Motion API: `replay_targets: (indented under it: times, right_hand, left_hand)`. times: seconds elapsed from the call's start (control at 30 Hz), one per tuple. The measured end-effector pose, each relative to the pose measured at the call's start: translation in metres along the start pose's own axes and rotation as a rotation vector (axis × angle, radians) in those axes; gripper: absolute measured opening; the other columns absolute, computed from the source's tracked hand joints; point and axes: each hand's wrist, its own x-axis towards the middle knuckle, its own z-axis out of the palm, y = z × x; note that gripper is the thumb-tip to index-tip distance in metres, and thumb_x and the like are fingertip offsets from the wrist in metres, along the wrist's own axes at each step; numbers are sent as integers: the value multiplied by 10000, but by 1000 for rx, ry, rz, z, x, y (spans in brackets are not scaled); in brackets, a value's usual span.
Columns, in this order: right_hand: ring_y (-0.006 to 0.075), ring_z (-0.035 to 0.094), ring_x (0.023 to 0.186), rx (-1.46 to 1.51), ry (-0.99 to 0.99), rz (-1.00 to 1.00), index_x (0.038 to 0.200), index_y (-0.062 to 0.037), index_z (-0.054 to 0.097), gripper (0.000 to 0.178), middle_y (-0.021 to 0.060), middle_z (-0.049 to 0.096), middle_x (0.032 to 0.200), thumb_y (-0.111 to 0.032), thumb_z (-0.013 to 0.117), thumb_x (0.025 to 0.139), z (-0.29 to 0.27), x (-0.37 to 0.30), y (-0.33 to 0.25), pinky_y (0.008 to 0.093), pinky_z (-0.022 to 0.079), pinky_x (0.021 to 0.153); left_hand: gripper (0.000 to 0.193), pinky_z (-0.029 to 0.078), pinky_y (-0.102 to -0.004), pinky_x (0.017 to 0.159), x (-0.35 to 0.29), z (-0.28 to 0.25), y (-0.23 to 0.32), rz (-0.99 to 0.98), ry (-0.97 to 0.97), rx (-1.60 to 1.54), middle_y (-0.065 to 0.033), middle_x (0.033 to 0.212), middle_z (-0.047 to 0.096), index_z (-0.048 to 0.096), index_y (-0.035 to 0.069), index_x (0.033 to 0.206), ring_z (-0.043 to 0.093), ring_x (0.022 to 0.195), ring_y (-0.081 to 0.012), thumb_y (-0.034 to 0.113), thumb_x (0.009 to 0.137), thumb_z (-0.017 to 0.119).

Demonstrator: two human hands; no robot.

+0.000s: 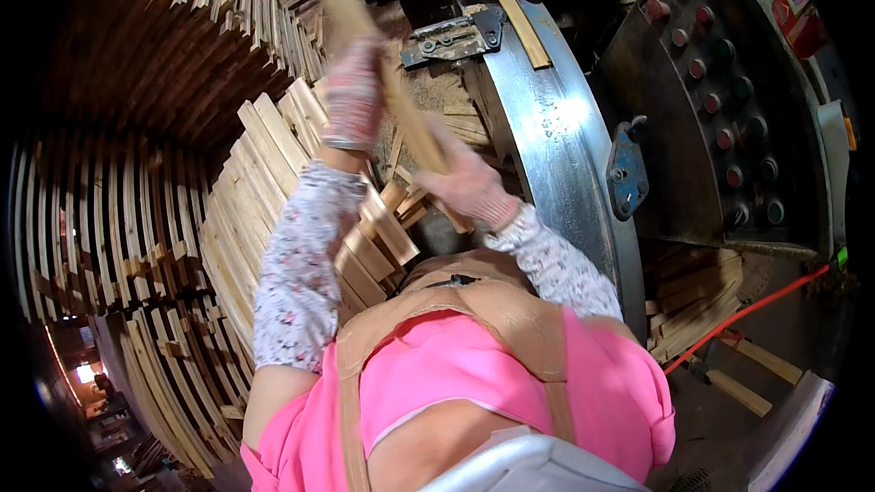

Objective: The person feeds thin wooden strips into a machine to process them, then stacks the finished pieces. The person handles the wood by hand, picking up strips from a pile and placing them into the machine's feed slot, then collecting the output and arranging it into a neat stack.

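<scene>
A long pale wooden board point(406, 109) slants in front of me, its far end smeared by motion. My left hand point(354, 96), in a red-and-white knit glove, is closed round its upper part. Lower down, my right hand point(463, 184), in a pale pink glove, grips the same board near its close end; some of its fingers are hidden behind the wood. Left of my hands leans a stack of pale boards point(251, 173). To the right, a narrow wood strip point(524, 32) lies on the shiny metal machine bed point(556, 118).
Tall stacks of slats point(109, 210) fill the left side. A metal guide point(451, 41) and a blue bracket point(627, 171) are fixed at the machine bed. Further right stands a control panel point(702, 118) with several buttons. A red hose point(747, 317) crosses the lower right, near more wood.
</scene>
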Motion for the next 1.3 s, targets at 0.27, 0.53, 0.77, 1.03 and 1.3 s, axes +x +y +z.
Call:
replay_targets:
  times: [0.27,0.53,0.77,1.03,1.3]
  right_hand:
    - [443,606,1231,-1031,636,541,1570,-131,534,745,210,646,1392,-257,804,887,-76,-227,94,539,508,1052]
    - [385,628,1227,-1258,724,447,1532,-184,568,611,145,665,1361,-267,740,951,-119,-126,102,514,524,1020]
    - [400,611,1243,-1000,971,63,1510,-167,595,599,147,664,1388,-312,744,949,-166,29,119,500,511,1060]
    - [442,602,1265,-1143,731,235,1505,-76,568,590,222,642,1404,-221,720,955,-127,-93,140,541,492,1078]
    - [445,639,1193,-1320,671,387,1370,-57,662,479,208,681,1367,-195,734,917,-79,-260,118,537,511,1028]
  left_hand:
    - [909,388,-469,1244,-34,-14,-81,76,-142,1119,-251,1564,543,465,25,1604,484,1483,-377,512,897,763]
    - [961,265,-485,1311,-46,-82,-115,-154,132,1524,-205,1699,353,428,140,1647,288,1586,-441,570,858,771]
    - [943,273,-388,1322,-36,-102,-143,-100,298,1207,-299,1740,239,295,53,1696,296,1601,-448,236,842,650]
    - [805,670,-296,724,-46,-79,-40,-215,273,1048,-196,1746,309,372,98,1676,725,1156,-277,14,904,581]
    - [861,491,-511,1145,-22,-142,-72,-259,365,1638,-273,1706,333,396,139,1650,432,1522,-460,245,859,720]
